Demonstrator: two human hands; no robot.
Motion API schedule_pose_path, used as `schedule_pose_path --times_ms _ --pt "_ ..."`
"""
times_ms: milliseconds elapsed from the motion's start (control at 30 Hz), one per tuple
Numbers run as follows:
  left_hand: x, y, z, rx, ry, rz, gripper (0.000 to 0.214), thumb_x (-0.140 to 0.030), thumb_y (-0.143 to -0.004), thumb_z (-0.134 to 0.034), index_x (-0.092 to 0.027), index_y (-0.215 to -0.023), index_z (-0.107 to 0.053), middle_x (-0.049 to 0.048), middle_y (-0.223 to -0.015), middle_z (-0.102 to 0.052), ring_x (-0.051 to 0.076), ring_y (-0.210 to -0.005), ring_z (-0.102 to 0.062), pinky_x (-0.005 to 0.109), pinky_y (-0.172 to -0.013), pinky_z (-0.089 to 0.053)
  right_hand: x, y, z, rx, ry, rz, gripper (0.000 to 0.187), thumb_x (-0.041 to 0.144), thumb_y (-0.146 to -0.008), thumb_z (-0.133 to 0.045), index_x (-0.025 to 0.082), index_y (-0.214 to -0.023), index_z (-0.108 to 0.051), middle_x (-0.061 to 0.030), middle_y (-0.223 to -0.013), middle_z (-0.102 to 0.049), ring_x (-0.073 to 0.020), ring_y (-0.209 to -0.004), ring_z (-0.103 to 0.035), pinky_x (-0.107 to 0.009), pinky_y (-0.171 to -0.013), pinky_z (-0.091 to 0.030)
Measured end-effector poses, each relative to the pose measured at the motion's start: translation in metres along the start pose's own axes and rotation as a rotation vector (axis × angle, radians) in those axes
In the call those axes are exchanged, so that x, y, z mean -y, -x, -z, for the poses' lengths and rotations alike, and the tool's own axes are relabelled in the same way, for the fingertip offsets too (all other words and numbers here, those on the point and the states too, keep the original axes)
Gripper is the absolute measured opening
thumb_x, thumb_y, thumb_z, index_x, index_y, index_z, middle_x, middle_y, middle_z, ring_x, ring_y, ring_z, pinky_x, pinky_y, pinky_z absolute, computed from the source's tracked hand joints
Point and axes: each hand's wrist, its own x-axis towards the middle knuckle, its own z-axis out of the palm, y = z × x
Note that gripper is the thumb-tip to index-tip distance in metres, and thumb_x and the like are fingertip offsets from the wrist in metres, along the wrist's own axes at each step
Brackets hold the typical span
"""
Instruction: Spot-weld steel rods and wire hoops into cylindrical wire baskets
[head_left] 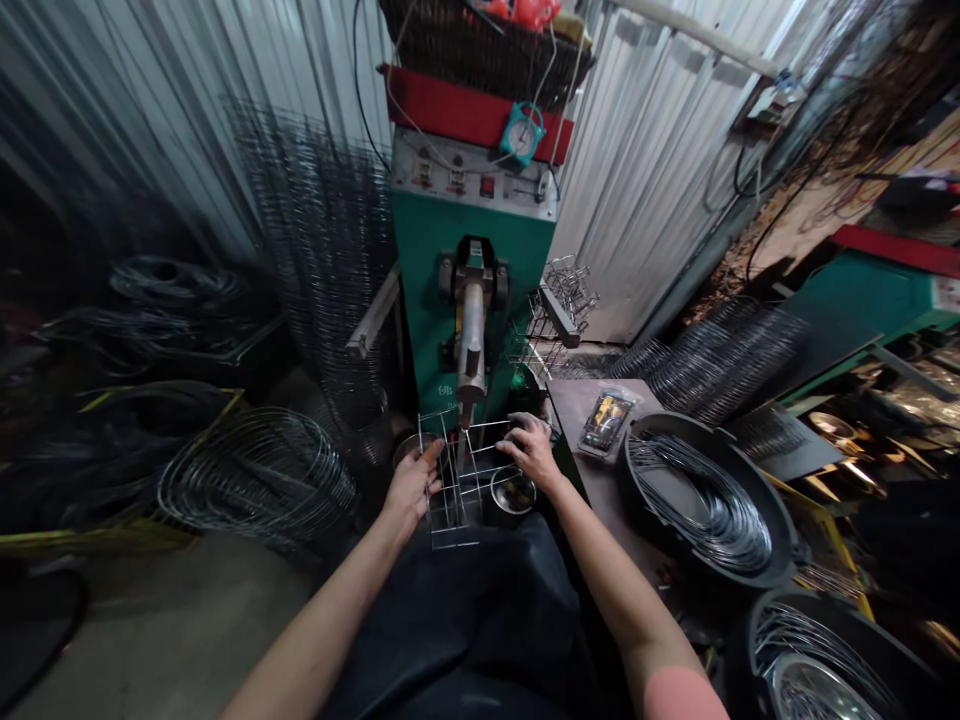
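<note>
Both my hands grip a small wire frame basket (459, 480) held under the metal arm (471, 345) of a green spot-welding machine (472, 250). My left hand (411, 488) is closed on the frame's left side, thumb on top. Over on the frame's right edge, my right hand (531, 450) has its fingers curled around the wire. The tip of the machine's arm sits just above the top wires of the frame. A small metal bowl (513, 492) lies below my right hand.
A phone in a clear sleeve (606, 420) lies on a brown table (577, 400) at right. Black tubs of curved wires (705, 505) stand further right. Wire coils (259, 475) and stacked wire grids (322, 240) fill the left. Finished wire baskets (559, 305) hang beside the machine.
</note>
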Motion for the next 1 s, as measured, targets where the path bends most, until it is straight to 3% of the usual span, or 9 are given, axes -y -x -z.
schedule_pose_path --times_ms 200,1000 --pt "-0.001 0.001 0.001 0.008 0.0 -0.037 0.042 -0.036 -0.052 -0.077 -0.017 -0.076 -0.049 -0.013 -0.045 -0.03 0.002 -0.035 -0.022 0.016 -0.032 -0.016 0.0 -0.004 -0.007 -0.003 -0.066 -0.064 0.02 0.04 -0.076 -0.062 0.022 -0.069 -0.065 -0.0053 -0.112 -0.058 -0.0231 -0.112 -0.044 -0.041 -0.093 -0.027" --pt "-0.012 -0.014 0.0 0.018 0.025 -0.048 0.043 -0.037 -0.05 -0.078 -0.019 -0.072 -0.046 -0.0126 -0.045 -0.031 0.002 -0.035 -0.021 0.017 -0.032 -0.017 0.0 -0.028 -0.008 0.058 -0.094 -0.077 0.025 0.043 -0.079 -0.058 0.022 -0.067 -0.064 -0.0039 -0.109 -0.06 -0.0239 -0.108 -0.042 -0.043 -0.089 -0.027"
